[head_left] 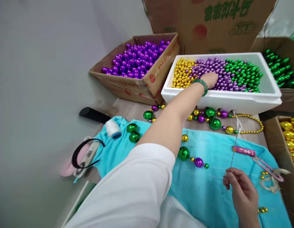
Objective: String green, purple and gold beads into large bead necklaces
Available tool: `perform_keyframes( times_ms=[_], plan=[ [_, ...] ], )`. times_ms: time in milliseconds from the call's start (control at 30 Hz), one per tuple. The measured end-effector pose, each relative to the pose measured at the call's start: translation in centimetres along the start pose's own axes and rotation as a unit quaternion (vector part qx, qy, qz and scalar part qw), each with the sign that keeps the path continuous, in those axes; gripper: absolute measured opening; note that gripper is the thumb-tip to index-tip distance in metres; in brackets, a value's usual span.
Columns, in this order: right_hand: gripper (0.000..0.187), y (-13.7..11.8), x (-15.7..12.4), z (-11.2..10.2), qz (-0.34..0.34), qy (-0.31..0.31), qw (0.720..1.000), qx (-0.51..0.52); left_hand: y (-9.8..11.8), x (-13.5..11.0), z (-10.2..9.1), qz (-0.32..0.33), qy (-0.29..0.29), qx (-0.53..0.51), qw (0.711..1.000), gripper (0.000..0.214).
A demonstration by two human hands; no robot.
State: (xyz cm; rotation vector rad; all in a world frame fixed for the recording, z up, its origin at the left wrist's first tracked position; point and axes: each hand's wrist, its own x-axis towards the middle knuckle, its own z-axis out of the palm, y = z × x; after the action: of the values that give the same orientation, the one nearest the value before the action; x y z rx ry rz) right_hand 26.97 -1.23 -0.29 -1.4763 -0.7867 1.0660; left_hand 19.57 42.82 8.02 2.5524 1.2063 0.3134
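My left hand (210, 79), with a green bangle at the wrist, reaches into a white foam box (223, 96) among small purple beads (212, 66); its fingertips are hidden. Thin clear thread (218, 167) is pinched between the thumb and fingers of my right hand (242, 190), low over a turquoise towel (199, 193). On the thread, left of that hand, lie a large green ball (184, 153), a purple ball (198, 162) and a small green bead (206, 165). Part of the string is behind my left arm.
Strung beads (214, 123) lie before the foam box. A carton of purple beads (161, 68) stands left, cartons of green (281, 69) and gold beads (291, 139) right. Scissors (265, 166) and a pink packet (244, 151) lie right; a thread spool (113, 129) and black headband (76, 153) left.
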Motion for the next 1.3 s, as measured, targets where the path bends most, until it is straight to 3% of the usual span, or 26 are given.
perform_keyframes(
  times_ms=[100,233,333,400,467,567,667,767,867,1000,1300],
  plan=[
    [0.018,0.0,0.1,-0.2,-0.009,-0.002,1.0,0.001,-0.7,0.1,-0.1,-0.029,-0.035,0.045,0.998,0.022],
    [0.017,-0.1,0.1,0.1,-0.027,-0.014,0.999,-0.009,-0.2,-1.2,-2.6,-0.053,-0.024,0.047,0.997,0.018],
    [0.021,-0.2,-0.4,0.2,-0.057,-0.019,0.997,-0.054,1.6,-4.9,-5.6,-0.07,0.027,-0.089,0.993,0.026],
    [0.022,-0.1,-0.9,0.3,-0.073,-0.026,0.994,-0.075,2.9,-9.4,-7.1,-0.055,0.052,-0.25,0.965,0.033],
    [0.019,0.0,-1.6,0.4,-0.082,-0.038,0.993,-0.075,4.0,-15.2,-7.7,-0.04,0.047,-0.408,0.911,0.042],
    [0.015,0.2,-2.6,1.0,-0.084,-0.069,0.992,-0.07,4.7,-24.4,-6.4,-0.099,0.056,-0.62,0.776,0.025],
    [0.014,0.3,-3.6,1.8,-0.091,-0.107,0.986,-0.087,4.7,-31.7,-3.5,-0.149,0.058,-0.755,0.636,0.019],
    [0.014,0.5,-4.4,2.5,-0.111,-0.13,0.979,-0.112,4.8,-36.0,-0.6,-0.18,0.103,-0.82,0.534,0.018],
    [0.014,0.6,-5.2,3.0,-0.126,-0.14,0.973,-0.136,5.0,-38.3,0.9,-0.198,0.135,-0.845,0.478,0.019],
    [0.014,0.4,-6.2,3.4,-0.138,-0.156,0.965,-0.159,5.3,-40.0,1.2,-0.191,0.141,-0.853,0.465,0.019],
    [0.015,-0.3,-7.3,4.1,-0.154,-0.166,0.956,-0.185,5.6,-41.4,0.9,-0.174,0.149,-0.825,0.516,0.018]
  ],
)
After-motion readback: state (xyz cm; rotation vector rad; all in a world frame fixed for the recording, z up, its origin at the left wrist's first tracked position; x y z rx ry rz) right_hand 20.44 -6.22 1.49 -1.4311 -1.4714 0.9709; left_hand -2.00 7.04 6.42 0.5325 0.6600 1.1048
